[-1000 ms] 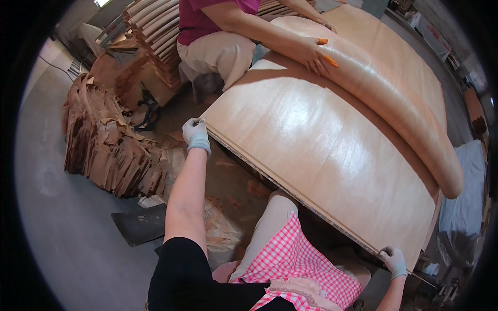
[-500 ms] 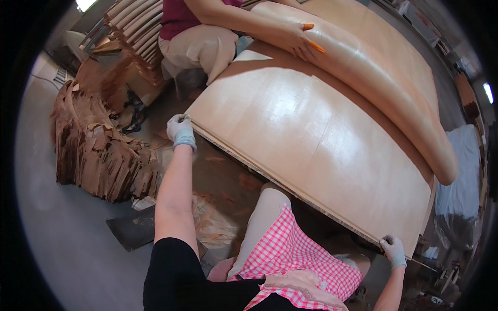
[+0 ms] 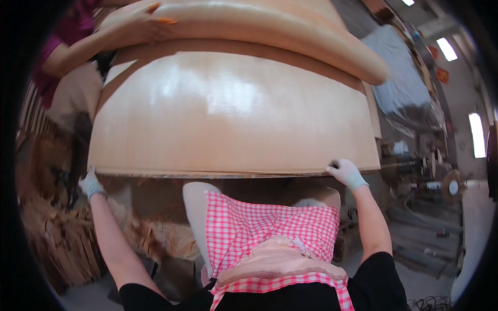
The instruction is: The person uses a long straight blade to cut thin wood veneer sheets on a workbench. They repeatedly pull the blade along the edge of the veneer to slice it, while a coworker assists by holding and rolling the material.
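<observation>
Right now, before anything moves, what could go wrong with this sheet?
The rolled sheet, with a co-worker's hand on its left part, might slip or unroll if that hand lets go. The flat sheet could shift out of line if the left hand and right hand, at its near edge, pull unevenly. That edge looks rough and might snag a glove.

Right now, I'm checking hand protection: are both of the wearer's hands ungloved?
No, whitish gloves cover both the left hand and the right hand at the near edge of the wood-veneer sheet.
</observation>
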A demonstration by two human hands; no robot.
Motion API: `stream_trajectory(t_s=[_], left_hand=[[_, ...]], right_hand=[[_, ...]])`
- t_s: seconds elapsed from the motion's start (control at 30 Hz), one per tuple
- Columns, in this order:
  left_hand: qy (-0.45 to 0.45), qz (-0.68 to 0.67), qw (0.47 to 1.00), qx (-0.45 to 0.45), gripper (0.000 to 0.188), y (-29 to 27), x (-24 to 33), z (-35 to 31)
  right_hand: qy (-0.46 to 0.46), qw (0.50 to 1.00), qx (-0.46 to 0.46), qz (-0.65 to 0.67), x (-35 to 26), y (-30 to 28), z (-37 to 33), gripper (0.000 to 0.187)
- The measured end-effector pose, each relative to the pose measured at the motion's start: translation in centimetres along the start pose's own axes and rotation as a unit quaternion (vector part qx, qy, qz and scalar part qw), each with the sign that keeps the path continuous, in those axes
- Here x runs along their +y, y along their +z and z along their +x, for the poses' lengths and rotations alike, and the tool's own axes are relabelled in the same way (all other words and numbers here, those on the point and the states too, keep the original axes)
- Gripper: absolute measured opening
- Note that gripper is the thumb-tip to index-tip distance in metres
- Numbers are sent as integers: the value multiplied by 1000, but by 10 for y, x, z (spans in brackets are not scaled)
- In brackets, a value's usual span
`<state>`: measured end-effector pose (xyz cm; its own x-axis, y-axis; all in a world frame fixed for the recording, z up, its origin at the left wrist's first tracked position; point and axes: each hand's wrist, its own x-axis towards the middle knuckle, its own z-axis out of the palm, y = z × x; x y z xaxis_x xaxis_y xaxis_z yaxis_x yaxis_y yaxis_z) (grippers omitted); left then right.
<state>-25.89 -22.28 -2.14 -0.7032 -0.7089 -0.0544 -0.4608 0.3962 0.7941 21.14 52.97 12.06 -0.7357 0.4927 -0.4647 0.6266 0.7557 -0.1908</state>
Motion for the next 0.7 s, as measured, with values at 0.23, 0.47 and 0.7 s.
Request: stream_trajectory(t_s=[0.23, 0.47, 0.7], left_hand=[[-11, 154, 987, 35, 98, 28, 4, -12], [-6, 246, 968, 48, 93, 13, 36, -44], [367, -23, 920, -139, 56, 85, 91, -239]], right_hand=[[84, 995, 12, -44, 3, 14, -3, 38], [90, 996, -5, -25, 9, 30, 7, 40], [63, 998, 18, -7, 20, 34, 7, 42]])
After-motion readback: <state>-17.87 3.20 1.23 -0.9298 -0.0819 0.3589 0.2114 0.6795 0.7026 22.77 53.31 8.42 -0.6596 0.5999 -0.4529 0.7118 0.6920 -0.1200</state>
